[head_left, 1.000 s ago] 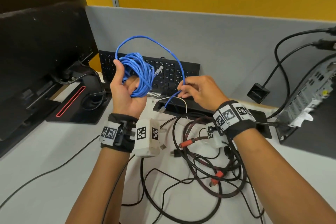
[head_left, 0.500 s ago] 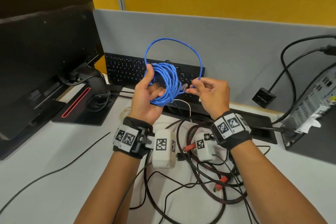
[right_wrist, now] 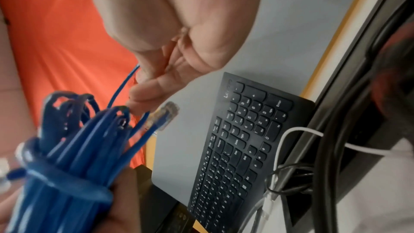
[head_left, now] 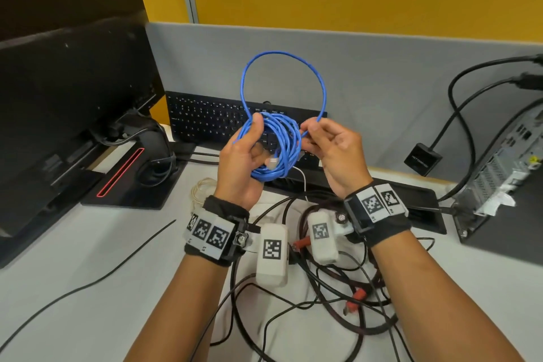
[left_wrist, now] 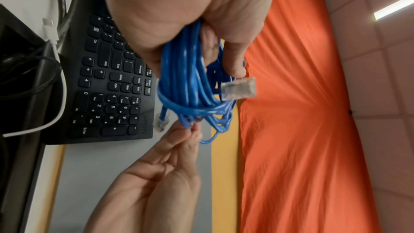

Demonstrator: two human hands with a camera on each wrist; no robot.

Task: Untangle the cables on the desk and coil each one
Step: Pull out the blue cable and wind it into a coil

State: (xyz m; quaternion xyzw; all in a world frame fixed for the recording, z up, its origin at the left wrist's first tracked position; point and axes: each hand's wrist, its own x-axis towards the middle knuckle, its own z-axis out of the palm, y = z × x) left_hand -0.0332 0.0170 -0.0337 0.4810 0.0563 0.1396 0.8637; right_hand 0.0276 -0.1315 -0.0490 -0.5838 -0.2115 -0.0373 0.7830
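Observation:
My left hand (head_left: 244, 161) grips a blue network cable (head_left: 279, 147) wound into a coil, held up above the desk. One wide loop (head_left: 282, 53) rises above the coil. My right hand (head_left: 326, 144) pinches the cable's free end beside the coil. A clear plug (left_wrist: 238, 89) hangs by my left fingers, and another clear plug (right_wrist: 165, 115) sticks out below my right fingertips (right_wrist: 145, 95). A tangle of black and dark red cables (head_left: 346, 303) lies on the desk under my wrists.
A black keyboard (head_left: 211, 122) leans against the grey partition (head_left: 367, 82) behind the coil. A monitor (head_left: 67, 103) stands at left, a computer case (head_left: 505, 173) at right. A white cable (head_left: 202, 188) and a thin black cable (head_left: 88, 282) lie on the white desk (head_left: 73, 244).
Both hands have come closer together and nearer the middle. The free loop has shrunk and its end now sits against the coil.

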